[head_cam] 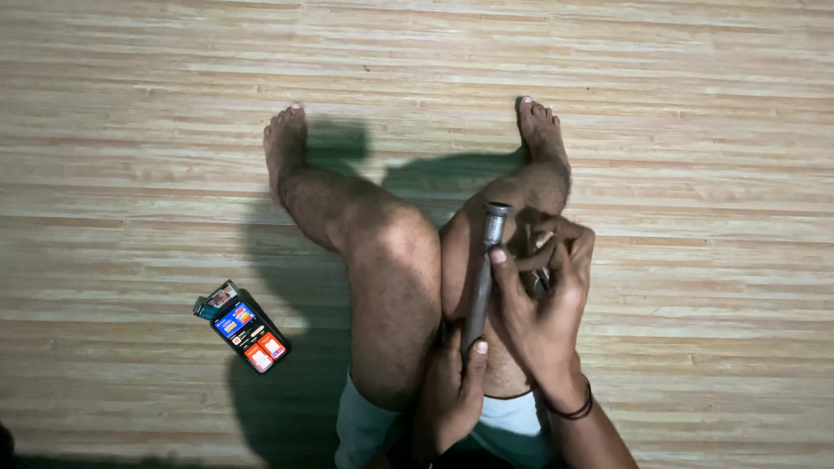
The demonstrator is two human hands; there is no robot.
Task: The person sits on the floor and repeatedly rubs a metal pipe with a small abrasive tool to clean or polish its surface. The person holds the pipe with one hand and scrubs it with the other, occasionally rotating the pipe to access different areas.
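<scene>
Metal tube [483,276] upright in left-hand [452,382] grip, right hand [543,295] alongside

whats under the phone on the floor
A small packet pokes out from beneath the phone's far end, lying on the striped floor mat. The rest of the packet is covered.

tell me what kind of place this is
Probably a room in a home: the person sits barefoot on a striped woven floor mat, a lit phone beside them, both hands on a metal tube.
</scene>
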